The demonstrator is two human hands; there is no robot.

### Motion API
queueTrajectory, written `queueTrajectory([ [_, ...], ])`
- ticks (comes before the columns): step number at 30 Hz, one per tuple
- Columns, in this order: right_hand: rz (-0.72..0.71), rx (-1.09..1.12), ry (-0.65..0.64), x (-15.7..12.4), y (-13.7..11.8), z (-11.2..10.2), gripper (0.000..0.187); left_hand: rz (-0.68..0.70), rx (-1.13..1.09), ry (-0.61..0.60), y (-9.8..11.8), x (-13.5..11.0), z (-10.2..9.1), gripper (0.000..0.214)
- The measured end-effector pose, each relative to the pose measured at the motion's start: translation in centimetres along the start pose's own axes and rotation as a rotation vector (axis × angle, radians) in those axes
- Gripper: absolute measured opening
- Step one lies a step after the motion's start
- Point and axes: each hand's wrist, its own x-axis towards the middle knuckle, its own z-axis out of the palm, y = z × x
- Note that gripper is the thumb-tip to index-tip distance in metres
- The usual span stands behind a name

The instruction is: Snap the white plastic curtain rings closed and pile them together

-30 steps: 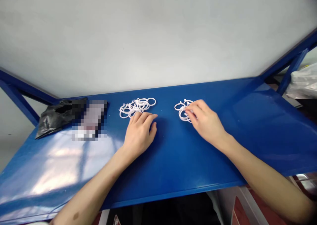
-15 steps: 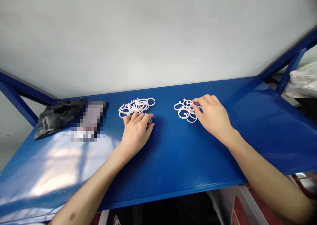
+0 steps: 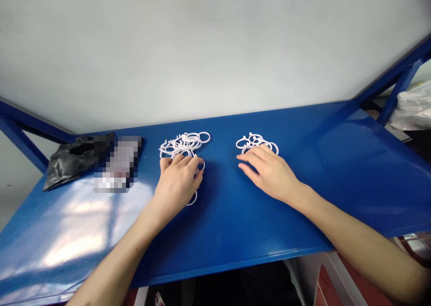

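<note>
Several white plastic curtain rings, some with small knobbed ends, lie tangled in a left heap. My left hand is at this heap's front edge, fingers curled, with a ring between thumb and index finger. Another ring shows partly from beneath the palm. The smaller right group of white rings lies flat. My right hand hovers over or rests on its front part, thumb and fingers apart, with no ring visible between them; its fingers cover some of the rings.
A blue tabletop carries everything, with a pale wall behind it. At the left lie a black plastic bag and a blurred-out flat object. Blue frame bars stand at the sides, and a clear plastic bag is beyond the right one.
My right hand has moved left and nearer, from the right side of its group to the front, and its fingers have spread. My left hand has shifted slightly toward me; a ring now shows below it.
</note>
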Motion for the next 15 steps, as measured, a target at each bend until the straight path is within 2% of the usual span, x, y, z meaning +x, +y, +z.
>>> queueTrajectory([
  [4, -0.051, 0.066, -0.035, -0.2, -0.7, 0.4, 0.026, -0.027, -0.108, 0.078, 0.3, 0.2, -0.3, 0.012],
  [9, -0.046, 0.212, -0.086, -0.3, -1.7, 1.1, 0.025, -0.095, -0.315, 0.175, 0.8, 0.6, -0.6, 0.010],
  [12, 0.002, 0.318, -0.118, -0.3, -2.4, 1.5, 0.028, -0.142, -0.462, 0.222, 0.9, 0.8, -0.4, 0.012],
  [15, 0.110, 0.432, -0.112, -0.4, -2.8, 1.8, 0.036, -0.167, -0.551, 0.238, 1.1, 0.8, 0.0, 0.014],
])
